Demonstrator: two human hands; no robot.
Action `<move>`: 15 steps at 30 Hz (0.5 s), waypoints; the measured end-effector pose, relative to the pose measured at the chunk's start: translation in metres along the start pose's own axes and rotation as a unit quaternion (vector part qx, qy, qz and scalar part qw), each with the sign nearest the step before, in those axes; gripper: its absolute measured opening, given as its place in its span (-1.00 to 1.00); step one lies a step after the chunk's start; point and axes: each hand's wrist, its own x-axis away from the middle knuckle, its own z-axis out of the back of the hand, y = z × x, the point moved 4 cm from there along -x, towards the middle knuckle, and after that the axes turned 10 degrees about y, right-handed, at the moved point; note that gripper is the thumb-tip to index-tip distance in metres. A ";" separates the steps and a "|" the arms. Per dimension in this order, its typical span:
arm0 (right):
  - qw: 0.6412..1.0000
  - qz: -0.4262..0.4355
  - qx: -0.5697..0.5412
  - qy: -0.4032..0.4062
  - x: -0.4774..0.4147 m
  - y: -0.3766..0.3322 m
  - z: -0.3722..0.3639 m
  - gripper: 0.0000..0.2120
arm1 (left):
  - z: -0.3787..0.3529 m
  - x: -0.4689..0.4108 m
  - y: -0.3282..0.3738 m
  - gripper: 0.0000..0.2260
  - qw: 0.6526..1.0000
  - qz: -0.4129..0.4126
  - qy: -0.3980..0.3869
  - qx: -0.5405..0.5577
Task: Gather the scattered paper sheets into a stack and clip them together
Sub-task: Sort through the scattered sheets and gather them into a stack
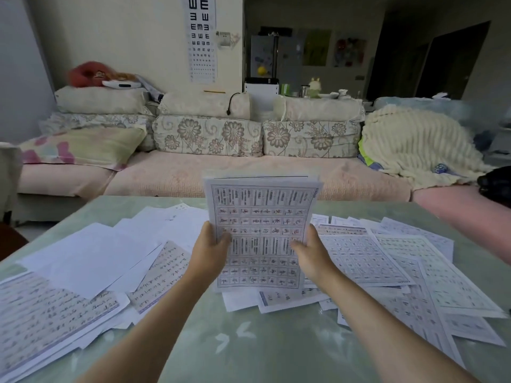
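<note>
- Both hands are up in the middle of the view, holding a stack of sheets (262,217) upright between them, printed side facing the camera.
- The left grip (211,246) is grasping the stack's left edge. The thumb is pressed across the front and the other fingers are hidden behind the paper.
- The right grip (311,252) is the same on the right edge, clamped on with the thumb in front.
- The front page is a grid of little boxes with characters in them, too small to read.
- The stack isn't squared up yet. At the top, a sheet at the back pokes out higher and wider than the front one.
- The bottom edge of the stack sits low over the loose papers. I honestly can't tell if it's touching them.
- The pile on the left (83,258) is mostly blank white pages overlapping each other, with a few lined pages of handwriting-style text nearer the camera.
- The pile on the right (387,258) is all grid-printed pages, fanned out and overlapping, and some reach the near right edge.
- Everything lies on a glossy pale green counter (262,346).
- Behind it there's a sofa (221,172) with a pink cover and floral cushions (207,134).
- A cream blanket (414,145) is bunched at its right end, and an eye chart (201,37) hangs on the wall above.
</note>
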 end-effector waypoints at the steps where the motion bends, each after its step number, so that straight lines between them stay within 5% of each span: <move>1: 1.000 0.000 0.000 0.003 -0.001 0.001 0.001 -0.60 | 0.002 0.000 0.000 -0.89 1.000 -0.006 -0.007 -0.024; 7: 0.995 -0.071 0.055 -0.038 -0.006 0.010 0.000 -0.67 | 0.021 -0.003 -0.005 -0.87 0.988 0.028 -0.055 -0.142; 10: 0.975 -0.118 0.137 -0.127 0.005 0.030 -0.014 -0.58 | 0.025 0.005 -0.027 -0.82 0.946 0.047 -0.132 -0.292; 15: 0.951 -0.125 0.223 -0.172 0.022 0.046 -0.032 -0.85 | 0.025 0.015 -0.057 -0.79 0.888 0.044 -0.233 -0.394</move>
